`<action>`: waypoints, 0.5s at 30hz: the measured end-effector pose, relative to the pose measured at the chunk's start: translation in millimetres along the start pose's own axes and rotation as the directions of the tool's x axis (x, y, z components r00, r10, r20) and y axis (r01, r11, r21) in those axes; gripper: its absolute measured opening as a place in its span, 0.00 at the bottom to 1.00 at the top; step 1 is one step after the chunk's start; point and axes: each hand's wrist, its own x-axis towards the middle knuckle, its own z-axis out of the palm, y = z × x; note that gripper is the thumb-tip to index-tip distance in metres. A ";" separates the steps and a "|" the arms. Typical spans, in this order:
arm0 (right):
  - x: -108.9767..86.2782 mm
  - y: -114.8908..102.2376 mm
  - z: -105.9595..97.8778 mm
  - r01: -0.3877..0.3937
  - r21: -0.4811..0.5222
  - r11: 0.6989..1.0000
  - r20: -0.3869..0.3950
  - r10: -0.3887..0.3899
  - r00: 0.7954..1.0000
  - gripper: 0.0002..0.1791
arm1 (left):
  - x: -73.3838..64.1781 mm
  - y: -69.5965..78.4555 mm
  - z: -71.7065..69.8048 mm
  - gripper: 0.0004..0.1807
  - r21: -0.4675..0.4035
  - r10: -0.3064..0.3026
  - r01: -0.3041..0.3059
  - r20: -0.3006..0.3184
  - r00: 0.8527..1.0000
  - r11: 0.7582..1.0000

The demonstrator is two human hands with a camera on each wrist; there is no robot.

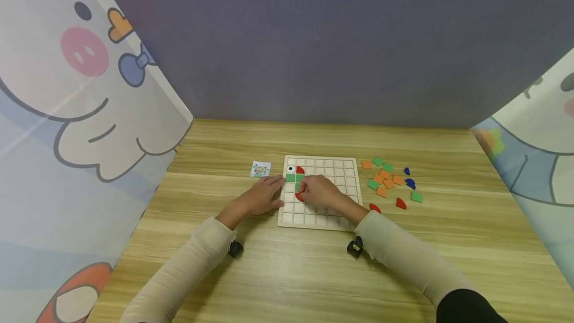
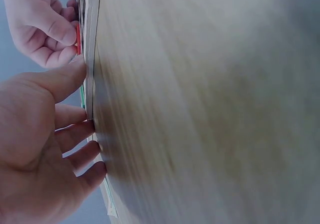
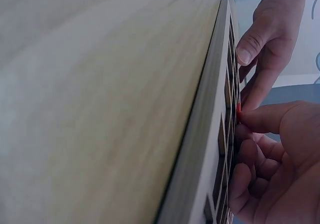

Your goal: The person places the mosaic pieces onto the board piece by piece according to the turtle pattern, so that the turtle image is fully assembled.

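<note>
A wooden grid board (image 1: 336, 218) lies on the table. My right hand (image 1: 319, 191), fingers curled, pinches a red quarter-circle tile (image 1: 299, 197) down at the board's left-hand columns; the same red tile (image 2: 78, 37) shows by the thumb in the left wrist view. Along the board's left edge rests my left hand (image 1: 263, 196), its fingers fairly straight and touching the rim. Set in the grid are a white tile with a black dot (image 1: 291, 169), another red quarter-circle tile (image 1: 300, 170) and green square tiles (image 1: 290, 178), one of them partly covered by the right hand.
A small printed picture card (image 1: 260, 169) lies left of the board. To the right are scattered orange squares (image 1: 381, 192), green squares (image 1: 416, 197), blue half-round tiles (image 1: 410, 183) and red quarter-circles (image 1: 401, 204). A grey panel (image 1: 332, 49) stands behind the table.
</note>
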 end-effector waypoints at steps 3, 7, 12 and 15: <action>0.0 0.4 1.0 -0.001 -0.003 1.000 -0.008 0.001 1.000 0.01 | -0.2 0.2 -0.3 0.40 0.004 0.001 -0.001 -0.001 1.000 1.000; -0.8 1.0 1.3 0.010 -0.011 1.000 -0.020 -0.010 1.000 0.01 | -0.5 0.8 -0.9 0.40 0.004 0.006 -0.006 -0.006 1.000 1.000; -2.9 1.0 -1.2 0.015 -0.015 1.000 -0.032 -0.016 0.999 0.03 | -0.1 0.5 -0.9 0.39 0.008 0.014 -0.014 -0.009 1.000 1.000; -4.9 1.1 -3.8 0.008 -0.001 1.000 -0.036 -0.008 0.999 0.02 | 0.0 0.1 -0.8 0.39 0.012 0.016 -0.016 -0.006 1.000 1.000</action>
